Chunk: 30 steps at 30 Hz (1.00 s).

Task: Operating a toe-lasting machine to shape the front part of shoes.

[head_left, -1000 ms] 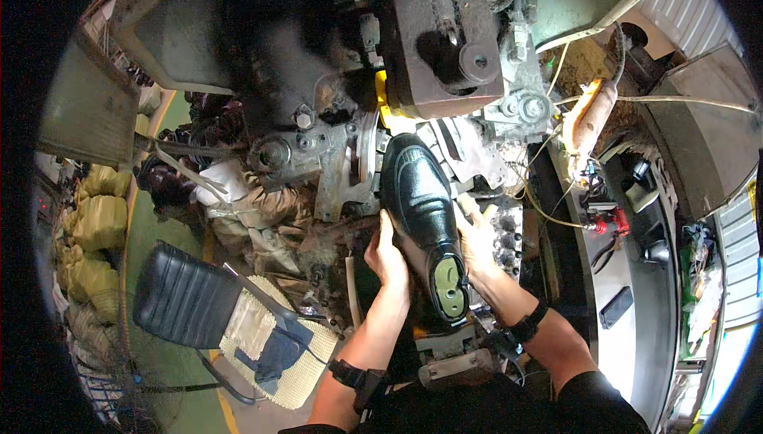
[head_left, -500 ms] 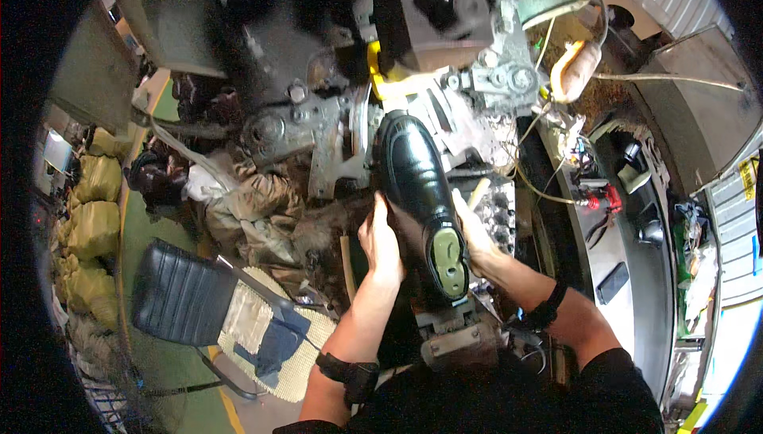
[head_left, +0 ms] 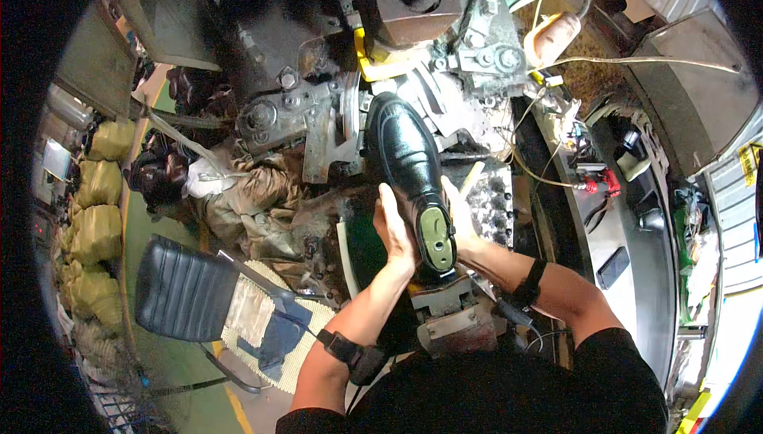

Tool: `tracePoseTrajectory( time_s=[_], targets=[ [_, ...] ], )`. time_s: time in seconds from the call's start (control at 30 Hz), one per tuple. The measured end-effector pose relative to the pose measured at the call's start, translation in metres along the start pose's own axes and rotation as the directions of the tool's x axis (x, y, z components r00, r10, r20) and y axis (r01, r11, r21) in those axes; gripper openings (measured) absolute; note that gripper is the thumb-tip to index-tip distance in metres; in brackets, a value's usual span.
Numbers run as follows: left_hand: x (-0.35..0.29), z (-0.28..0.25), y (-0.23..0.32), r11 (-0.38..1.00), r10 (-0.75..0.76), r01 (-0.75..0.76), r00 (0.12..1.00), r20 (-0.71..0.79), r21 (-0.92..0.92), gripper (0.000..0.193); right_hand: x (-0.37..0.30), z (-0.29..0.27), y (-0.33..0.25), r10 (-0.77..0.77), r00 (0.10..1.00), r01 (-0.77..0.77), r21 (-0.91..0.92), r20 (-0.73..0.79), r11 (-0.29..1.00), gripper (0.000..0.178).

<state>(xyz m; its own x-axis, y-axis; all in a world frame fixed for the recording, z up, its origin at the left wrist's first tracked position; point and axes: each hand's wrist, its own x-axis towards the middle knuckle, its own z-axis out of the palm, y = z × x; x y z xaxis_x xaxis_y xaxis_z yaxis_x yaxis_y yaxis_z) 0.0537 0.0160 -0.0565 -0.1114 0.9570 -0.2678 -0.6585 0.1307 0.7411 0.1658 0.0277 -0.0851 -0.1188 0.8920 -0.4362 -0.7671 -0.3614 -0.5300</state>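
A glossy black dress shoe [head_left: 403,152] points its toe away from me, toward the machine's metal plates. An olive-green shoe last [head_left: 435,237] fills its opening, with a round hole showing near the heel. My left hand [head_left: 395,231] is pressed along the shoe's left side by the heel, thumb upward. On the opposite side my right hand [head_left: 461,223] wraps the heel part, its fingertips partly hidden by the shoe. Both hands grip the shoe between them. The toe lies close to the yellow bracket [head_left: 385,67] of the machine; whether it touches anything there is hidden.
Greasy machine parts [head_left: 274,112] surround the shoe. A metal block [head_left: 457,323] stands just below the heel. At left are a black-backed chair [head_left: 187,287] and crumpled brown cloth [head_left: 254,203]. A phone [head_left: 613,268] and a red-handled tool [head_left: 610,183] lie at right; a cable [head_left: 636,60] runs above.
My hands have closed in on the heel from both sides. The whole view has shifted, so machine and shoe sit higher in the picture; the shoe's toe stays by the plates.
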Motion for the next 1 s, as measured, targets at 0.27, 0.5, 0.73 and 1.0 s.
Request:
tracePoseTrajectory(
  time_s=[0.27, 0.5, 0.73, 1.0],
  targets=[
    [-0.009, -0.004, 0.018, 0.991, -0.101, 0.106, 0.993, -0.067, 0.081, 0.040, -0.024, 0.004, -0.006, -0.063, 0.990, 0.086, -0.179, 0.129, 0.980, 0.043],
    [-0.024, -0.170, 0.007, 0.636, 0.510, -0.215, 0.838, -0.195, 0.741, 0.024, -0.071, -0.042, -0.073, -0.064, 0.998, 0.053, -0.604, 0.003, 0.795, 0.058],
    [-0.082, -0.390, -0.098, 0.737, -0.071, 0.384, 0.862, -0.502, 0.556, 0.033, -0.105, -0.086, -0.079, -0.277, 0.953, 0.087, -0.764, -0.123, 0.640, 0.047],
    [-0.070, -0.312, -0.029, 0.405, 0.095, 0.450, 0.845, -0.527, 0.796, 0.035, -0.096, -0.101, -0.056, -0.462, 0.887, 0.228, -0.857, -0.014, 0.462, 0.035]
  ],
)
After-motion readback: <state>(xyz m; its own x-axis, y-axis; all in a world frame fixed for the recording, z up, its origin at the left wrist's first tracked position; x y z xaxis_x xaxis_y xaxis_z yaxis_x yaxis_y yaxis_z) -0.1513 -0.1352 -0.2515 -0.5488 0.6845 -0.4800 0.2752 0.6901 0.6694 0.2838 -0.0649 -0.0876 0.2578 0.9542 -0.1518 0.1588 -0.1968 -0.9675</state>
